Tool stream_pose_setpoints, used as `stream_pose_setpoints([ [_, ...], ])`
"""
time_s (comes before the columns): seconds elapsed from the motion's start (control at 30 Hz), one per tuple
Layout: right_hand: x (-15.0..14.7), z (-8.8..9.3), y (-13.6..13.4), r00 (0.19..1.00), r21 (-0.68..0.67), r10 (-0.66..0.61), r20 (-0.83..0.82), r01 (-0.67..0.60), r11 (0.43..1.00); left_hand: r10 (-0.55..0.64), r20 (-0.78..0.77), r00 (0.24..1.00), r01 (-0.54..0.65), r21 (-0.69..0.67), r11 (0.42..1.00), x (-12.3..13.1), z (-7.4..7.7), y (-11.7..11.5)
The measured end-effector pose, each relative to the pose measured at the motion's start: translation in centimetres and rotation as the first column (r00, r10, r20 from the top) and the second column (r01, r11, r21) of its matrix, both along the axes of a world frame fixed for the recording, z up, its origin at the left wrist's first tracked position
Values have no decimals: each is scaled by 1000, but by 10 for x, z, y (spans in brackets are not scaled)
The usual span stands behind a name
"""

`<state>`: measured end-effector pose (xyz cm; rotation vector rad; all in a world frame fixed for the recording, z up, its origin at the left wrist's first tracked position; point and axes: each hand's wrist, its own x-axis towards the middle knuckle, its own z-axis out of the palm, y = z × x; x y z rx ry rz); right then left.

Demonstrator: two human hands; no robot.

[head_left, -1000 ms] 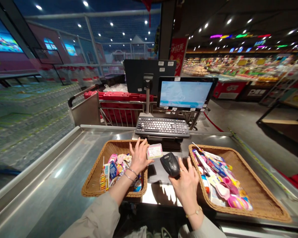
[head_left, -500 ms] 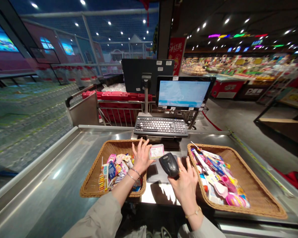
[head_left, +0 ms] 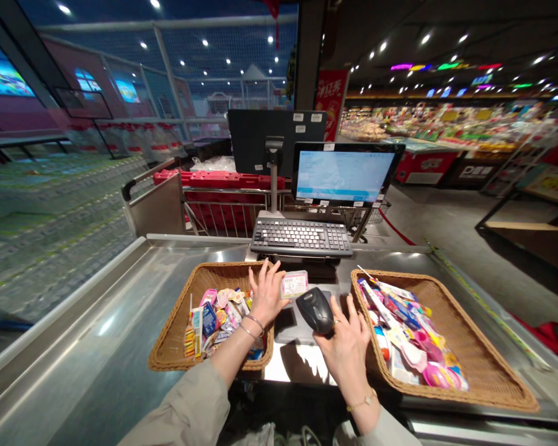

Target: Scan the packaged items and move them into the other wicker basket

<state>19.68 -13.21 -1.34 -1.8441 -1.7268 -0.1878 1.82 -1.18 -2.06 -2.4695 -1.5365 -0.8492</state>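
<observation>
My left hand point(head_left: 268, 293) grips a small flat pink-and-clear box point(head_left: 294, 284) by its left edge, with a barcode label facing up. Just right of it, a black handheld barcode scanner point(head_left: 315, 311) is in my right hand point(head_left: 346, 337), its head tilted toward the box. My right thumb and fingers close around the scanner's near end. On the left stands a wicker basket point(head_left: 167, 347) of small packaged goods, partly behind my left forearm. To the right, a second wicker basket point(head_left: 488, 365) holds toothbrush-like packs, pink items and other small packages.
A black keyboard point(head_left: 302, 236) lies beyond my hands, below a lit monitor point(head_left: 344, 173) and a second screen point(head_left: 260, 142) seen from behind. The metal counter point(head_left: 106, 334) has a raised left edge. A shopping cart point(head_left: 223, 210) stands behind it.
Almost nothing differs. The box and my left hand have shifted very slightly right, and the scanner a touch left, narrowing the gap between them.
</observation>
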Motion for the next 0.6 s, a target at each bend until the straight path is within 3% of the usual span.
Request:
stream_pose_setpoints([
  [0.6,-1,-2,2,1000,-7,17,-22,-17,1000,-3,-4,1000,3,-2,1000,1,-4,4],
])
